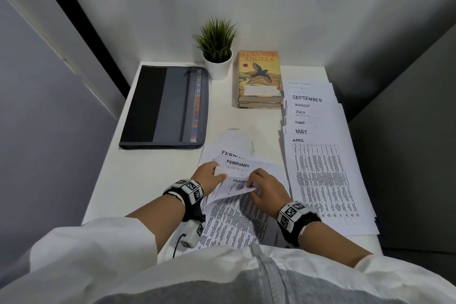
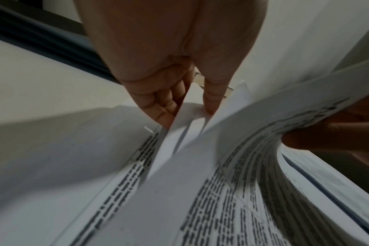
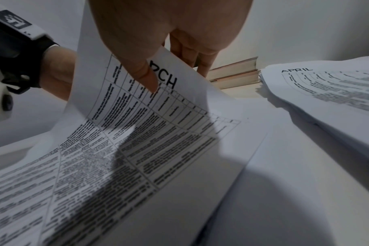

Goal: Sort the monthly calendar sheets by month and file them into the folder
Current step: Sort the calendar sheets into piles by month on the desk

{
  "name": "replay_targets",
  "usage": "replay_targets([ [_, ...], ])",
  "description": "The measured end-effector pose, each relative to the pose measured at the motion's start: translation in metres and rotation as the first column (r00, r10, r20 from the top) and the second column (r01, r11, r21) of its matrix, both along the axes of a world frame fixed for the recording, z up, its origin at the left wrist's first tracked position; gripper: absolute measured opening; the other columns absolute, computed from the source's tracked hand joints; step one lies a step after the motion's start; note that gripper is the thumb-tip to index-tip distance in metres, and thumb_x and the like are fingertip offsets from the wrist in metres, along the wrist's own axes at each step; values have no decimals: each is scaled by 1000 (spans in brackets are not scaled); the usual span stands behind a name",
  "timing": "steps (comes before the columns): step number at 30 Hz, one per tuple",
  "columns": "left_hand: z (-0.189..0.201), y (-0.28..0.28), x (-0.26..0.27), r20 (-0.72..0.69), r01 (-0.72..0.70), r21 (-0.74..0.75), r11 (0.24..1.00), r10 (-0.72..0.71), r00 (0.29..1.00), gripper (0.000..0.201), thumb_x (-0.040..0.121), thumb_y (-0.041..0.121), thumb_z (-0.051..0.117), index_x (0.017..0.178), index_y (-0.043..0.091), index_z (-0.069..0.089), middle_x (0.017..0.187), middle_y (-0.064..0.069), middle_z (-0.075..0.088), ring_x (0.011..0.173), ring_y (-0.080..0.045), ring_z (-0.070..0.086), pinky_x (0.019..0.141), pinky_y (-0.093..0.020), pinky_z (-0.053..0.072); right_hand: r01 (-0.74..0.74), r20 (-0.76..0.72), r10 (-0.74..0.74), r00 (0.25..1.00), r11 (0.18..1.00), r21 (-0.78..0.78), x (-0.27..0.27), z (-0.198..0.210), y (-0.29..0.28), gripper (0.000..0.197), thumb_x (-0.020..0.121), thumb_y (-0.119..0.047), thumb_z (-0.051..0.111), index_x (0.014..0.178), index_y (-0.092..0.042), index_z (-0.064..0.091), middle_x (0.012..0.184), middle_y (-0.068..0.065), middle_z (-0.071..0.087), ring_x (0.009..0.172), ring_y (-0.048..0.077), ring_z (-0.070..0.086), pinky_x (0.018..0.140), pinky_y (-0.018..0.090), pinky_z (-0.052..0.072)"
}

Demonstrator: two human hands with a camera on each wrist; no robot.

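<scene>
Calendar sheets (image 1: 237, 215) lie in a loose pile at the near middle of the white desk (image 1: 153, 175), three of them showing the heading FEBRUARY. Left hand (image 1: 209, 175) pinches the upper edges of a few sheets between thumb and fingers (image 2: 164, 106). Right hand (image 1: 265, 189) grips a lifted, curling sheet headed with letters ending in RCH (image 3: 166, 79), thumb on its printed face and fingers behind it. Just right of the pile, a second stack (image 1: 320, 180) is fanned so that six headings can be read: APRIL, MAY, JUNE, JULY, AUGUST, SEPTEMBER, with more sheets above too faint to read. On the far left lies the grey and black folder (image 1: 165, 106), flat and closed, coloured tabs showing along one edge; what it holds cannot be told. Behind stand one potted plant (image 1: 217, 49) and two stacked books (image 1: 259, 79).
</scene>
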State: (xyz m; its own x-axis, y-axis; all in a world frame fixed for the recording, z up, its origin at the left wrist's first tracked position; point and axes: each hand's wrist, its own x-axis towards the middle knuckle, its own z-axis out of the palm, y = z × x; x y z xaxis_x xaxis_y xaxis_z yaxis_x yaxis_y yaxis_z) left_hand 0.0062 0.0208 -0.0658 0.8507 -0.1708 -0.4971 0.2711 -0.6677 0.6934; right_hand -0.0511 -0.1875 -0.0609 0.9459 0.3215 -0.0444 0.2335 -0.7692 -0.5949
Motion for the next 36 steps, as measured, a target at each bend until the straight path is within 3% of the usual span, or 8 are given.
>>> replay_targets([
  [7,-3,1,2,-18,0,38,999,1,1000,38,91,27,64,120,3,59,114,-10,64,106,-26,60,96,-41,48,-43,47,42,998,999,21,-3,8,0,7,75,-8,63,80,-13,60,82,2,58,74,23,53,63,31,43],
  [11,-5,1,0,43,4,92,996,-8,999,26,92,28,62,109,8,59,94,-2,59,90,-22,56,80,-30,45,-73,40,74,996,997,-25,-4,12,-1,8,72,-10,63,79,-12,59,80,3,58,77,25,53,69,34,45],
  [15,-2,-1,-5,162,89,38,995,-94,982,30,89,16,65,116,23,52,115,9,56,106,-10,52,93,-24,38,-59,-13,59,998,998,-6,-3,10,0,8,76,-12,63,83,-14,60,85,0,57,79,23,53,66,33,46],
  [20,4,-2,-1,199,199,187,962,-235,951,5,93,24,60,97,22,62,99,-4,66,94,-25,62,84,-36,50,-60,-81,60,995,998,13,3,12,2,7,83,-15,58,89,-19,59,91,-4,58,82,18,54,66,31,47],
  [24,10,3,1,221,220,258,941,-279,935,27,98,28,51,124,29,58,102,-4,67,92,-26,63,81,-33,50,-74,-122,75,990,997,11,12,16,1,7,89,-14,57,94,-17,62,91,0,66,81,20,58,67,30,46],
  [26,14,6,2,234,226,261,939,-289,928,25,99,30,49,121,33,58,98,-3,69,89,-25,64,80,-35,52,-84,-130,81,988,996,-16,18,17,2,11,92,-15,55,100,-15,63,92,4,67,81,22,59,67,31,45],
  [32,23,5,3,394,172,133,976,-211,895,7,94,25,58,93,22,65,105,2,59,104,-14,50,92,-30,42,-183,-131,169,977,977,-107,25,17,14,14,97,-18,50,102,-12,62,89,10,66,81,29,60,68,33,47],
  [36,25,-2,-6,246,25,-96,995,-1,969,10,93,30,57,87,23,54,86,4,61,82,-16,58,73,-29,44,-214,-88,206,975,973,-90,26,18,19,13,95,-16,53,99,-9,65,94,9,63,90,26,58,72,35,47],
])
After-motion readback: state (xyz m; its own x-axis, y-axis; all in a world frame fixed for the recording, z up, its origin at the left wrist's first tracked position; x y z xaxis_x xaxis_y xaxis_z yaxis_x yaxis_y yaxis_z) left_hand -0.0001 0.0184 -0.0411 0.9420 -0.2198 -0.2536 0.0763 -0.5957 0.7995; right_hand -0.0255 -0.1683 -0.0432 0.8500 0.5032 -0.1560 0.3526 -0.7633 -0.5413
